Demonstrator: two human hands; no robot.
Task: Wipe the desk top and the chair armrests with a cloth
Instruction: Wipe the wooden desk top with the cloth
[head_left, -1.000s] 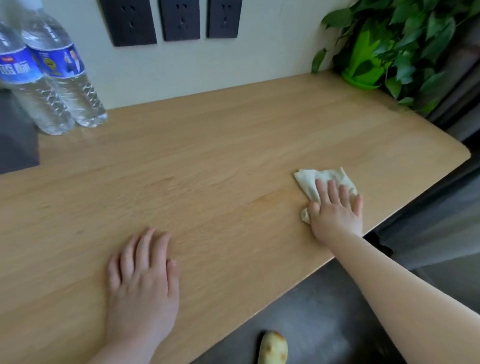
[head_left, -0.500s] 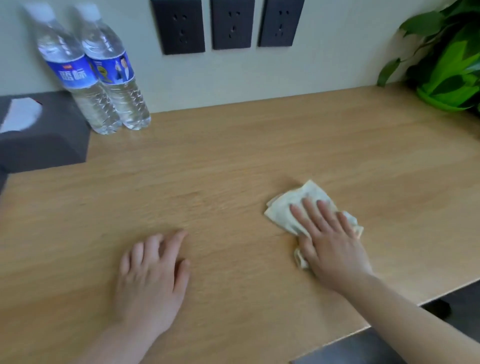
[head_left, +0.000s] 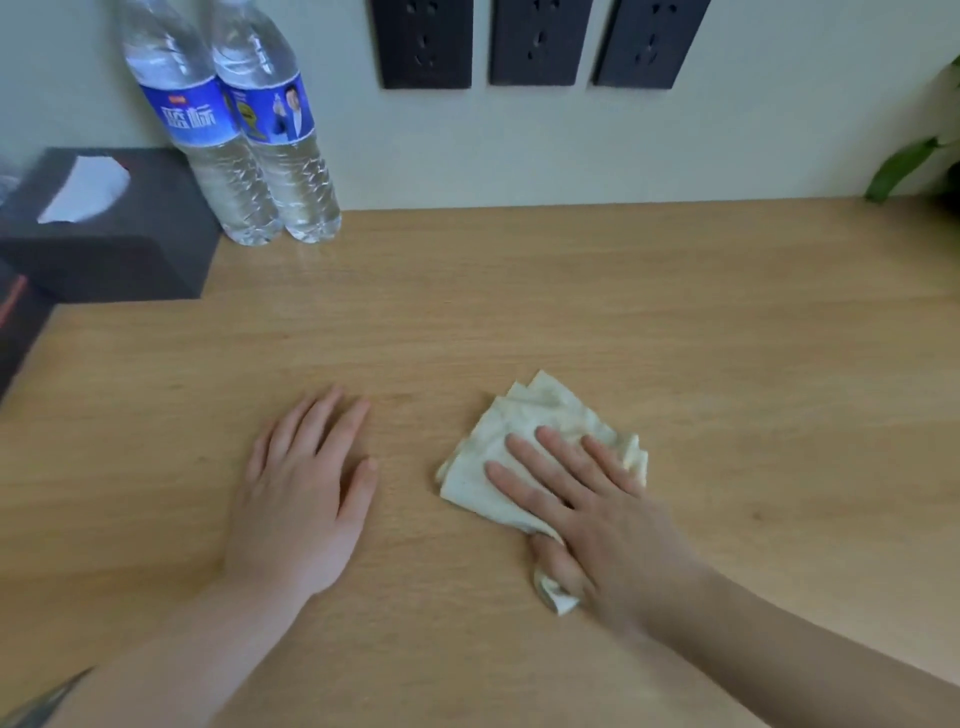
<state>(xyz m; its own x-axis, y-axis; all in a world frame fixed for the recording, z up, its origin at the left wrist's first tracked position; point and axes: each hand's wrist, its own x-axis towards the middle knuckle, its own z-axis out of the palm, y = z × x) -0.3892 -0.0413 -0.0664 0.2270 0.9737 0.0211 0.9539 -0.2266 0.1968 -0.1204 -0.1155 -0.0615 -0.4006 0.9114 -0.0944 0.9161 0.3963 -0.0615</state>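
Note:
A folded cream cloth (head_left: 524, 431) lies on the light wooden desk top (head_left: 675, 322), near its middle. My right hand (head_left: 597, 514) presses flat on the cloth with fingers spread, the thumb tucked around the cloth's near edge. My left hand (head_left: 304, 493) rests palm down on the bare wood, a little to the left of the cloth and not touching it. No chair or armrest is in view.
Two water bottles (head_left: 244, 130) with blue labels stand at the back left against the wall. A black tissue box (head_left: 104, 228) sits left of them. Three dark wall sockets (head_left: 535, 41) are above the desk. Plant leaves (head_left: 904, 166) show at the far right.
My right hand has slid the cloth leftwards across the desk, from near the right edge toward the middle. My left hand has stayed flat on the wood. The view has swung left.

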